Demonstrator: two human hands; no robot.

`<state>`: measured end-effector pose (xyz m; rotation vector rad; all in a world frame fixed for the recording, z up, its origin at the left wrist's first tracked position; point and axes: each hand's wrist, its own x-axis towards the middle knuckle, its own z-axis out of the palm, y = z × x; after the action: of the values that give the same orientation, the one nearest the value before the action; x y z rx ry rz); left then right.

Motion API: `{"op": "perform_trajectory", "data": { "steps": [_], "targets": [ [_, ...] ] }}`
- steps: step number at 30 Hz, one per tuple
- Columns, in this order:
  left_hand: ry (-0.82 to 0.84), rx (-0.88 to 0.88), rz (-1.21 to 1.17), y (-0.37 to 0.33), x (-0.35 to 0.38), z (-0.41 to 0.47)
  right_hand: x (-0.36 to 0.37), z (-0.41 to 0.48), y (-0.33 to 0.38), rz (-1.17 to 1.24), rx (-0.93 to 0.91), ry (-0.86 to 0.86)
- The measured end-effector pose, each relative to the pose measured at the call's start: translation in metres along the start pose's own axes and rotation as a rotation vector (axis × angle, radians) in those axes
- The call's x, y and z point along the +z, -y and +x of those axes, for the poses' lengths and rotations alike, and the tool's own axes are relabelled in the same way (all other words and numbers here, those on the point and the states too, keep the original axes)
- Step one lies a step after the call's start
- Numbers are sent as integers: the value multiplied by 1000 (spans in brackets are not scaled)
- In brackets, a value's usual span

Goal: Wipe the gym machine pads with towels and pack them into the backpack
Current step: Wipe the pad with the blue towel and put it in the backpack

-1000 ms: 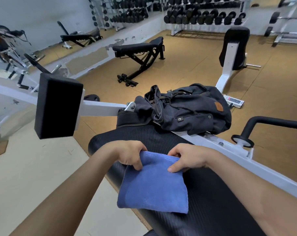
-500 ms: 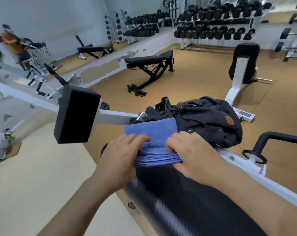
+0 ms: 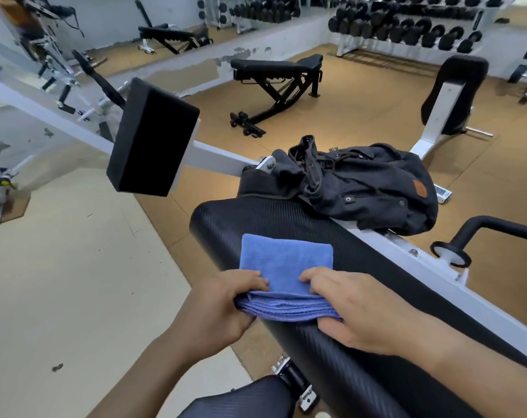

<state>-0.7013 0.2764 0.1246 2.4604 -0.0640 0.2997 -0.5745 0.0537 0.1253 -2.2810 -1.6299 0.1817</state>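
The black pad [image 3: 286,224] carries a folded towel [image 3: 286,260] and backpack [image 3: 364,182].

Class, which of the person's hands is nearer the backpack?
Right. The right hand grips the towel's edge just below the backpack; the left hand grips the opposite edge, farther away.

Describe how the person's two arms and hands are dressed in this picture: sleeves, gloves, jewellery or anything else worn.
Both forearms are bare, with no sleeve in view. The left hand and right hand wear no gloves, and no ring, watch or wristband shows on either.
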Motion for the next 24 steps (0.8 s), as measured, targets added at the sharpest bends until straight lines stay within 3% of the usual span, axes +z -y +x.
{"op": "perform_trajectory", "data": {
  "steps": [5, 12, 17, 21, 24],
  "targets": [
    [100, -201, -222, -4, -7, -4, -16, -5, 5, 290, 113, 4],
    [163, -288, -192, 6, -14, 37, -18, 25, -31, 710, 341, 29],
    [-77, -508, -130, 9, 6, 57, 0, 35, -37, 1158, 640, -78],
    [-207, -631, -66, -1, 16, 64, 8, 35, -30, 1214, 738, -261],
    [-246, -623, -101, -6, 15, 61, 15, 34, -23, 1098, 717, -368]
  ]
}}
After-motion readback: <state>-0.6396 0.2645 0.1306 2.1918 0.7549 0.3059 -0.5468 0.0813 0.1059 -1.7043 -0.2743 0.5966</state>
